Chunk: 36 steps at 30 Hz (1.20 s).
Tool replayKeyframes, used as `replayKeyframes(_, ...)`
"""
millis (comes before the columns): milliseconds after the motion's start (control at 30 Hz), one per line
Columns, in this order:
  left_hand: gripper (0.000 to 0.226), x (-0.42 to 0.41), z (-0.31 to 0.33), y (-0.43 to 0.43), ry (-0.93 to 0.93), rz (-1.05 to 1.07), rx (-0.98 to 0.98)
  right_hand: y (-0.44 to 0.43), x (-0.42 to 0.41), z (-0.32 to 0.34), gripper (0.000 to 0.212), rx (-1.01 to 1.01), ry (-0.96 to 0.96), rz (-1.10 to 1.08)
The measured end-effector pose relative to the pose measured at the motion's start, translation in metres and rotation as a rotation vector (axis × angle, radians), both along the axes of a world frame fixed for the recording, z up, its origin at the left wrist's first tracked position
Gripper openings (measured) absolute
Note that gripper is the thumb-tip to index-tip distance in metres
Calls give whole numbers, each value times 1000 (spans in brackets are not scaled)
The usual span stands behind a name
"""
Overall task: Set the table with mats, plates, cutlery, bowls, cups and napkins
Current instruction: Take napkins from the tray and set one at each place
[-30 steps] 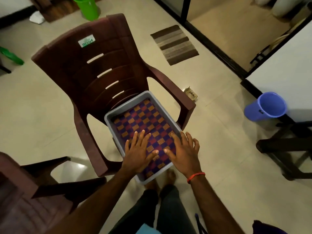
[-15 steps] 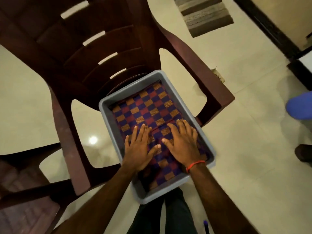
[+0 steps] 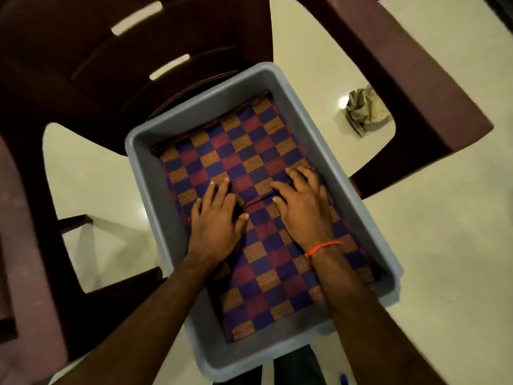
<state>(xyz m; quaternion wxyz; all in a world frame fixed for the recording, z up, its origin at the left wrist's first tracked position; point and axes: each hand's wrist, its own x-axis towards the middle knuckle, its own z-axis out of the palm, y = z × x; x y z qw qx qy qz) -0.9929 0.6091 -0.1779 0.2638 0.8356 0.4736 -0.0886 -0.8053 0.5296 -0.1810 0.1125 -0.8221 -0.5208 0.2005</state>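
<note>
Checked place mats (image 3: 244, 151) in purple, maroon and orange fill a grey plastic tub (image 3: 194, 104), which sits on the seat of a dark brown plastic chair (image 3: 83, 79). Both my hands lie on the top mat near the tub's middle. My left hand (image 3: 216, 218) rests there with fingers spread and thumb out to the right. My right hand (image 3: 302, 209), with an orange thread on its wrist, lies flat, its thumb at a mat edge that runs between the two hands. No plates, cutlery, bowls, cups or napkins are in view.
The chair's right armrest (image 3: 402, 65) runs close beside the tub. A crumpled piece of paper (image 3: 363, 109) lies on the pale tiled floor (image 3: 430, 245) beneath it. Another dark chair part (image 3: 16, 273) shows at the left edge.
The view has closed in on the tub and chair. Both hands have slid a little farther up the mat and stay flat on it.
</note>
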Motion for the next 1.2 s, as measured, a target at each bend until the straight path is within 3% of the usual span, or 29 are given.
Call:
replayKeyframes(233, 19, 9, -6, 2, -2, 53, 63, 10, 4, -7, 11, 75, -59, -22)
replayKeyframes(600, 10, 9, -7, 6, -127, 7, 114, 14, 4, -9, 9, 137, -86, 42)
replayKeyframes(800, 19, 7, -8, 6, -209, -10, 149, 15, 6, -8, 10, 174, -62, 76)
replayKeyframes(967, 24, 4, -4, 10, -172, -63, 174, 5, 3, -8, 15, 240, -104, 105)
replayKeyframes(1200, 26, 4, 17, 17, -223, -103, 100, 3, -9, 7, 5, 324, -130, 72)
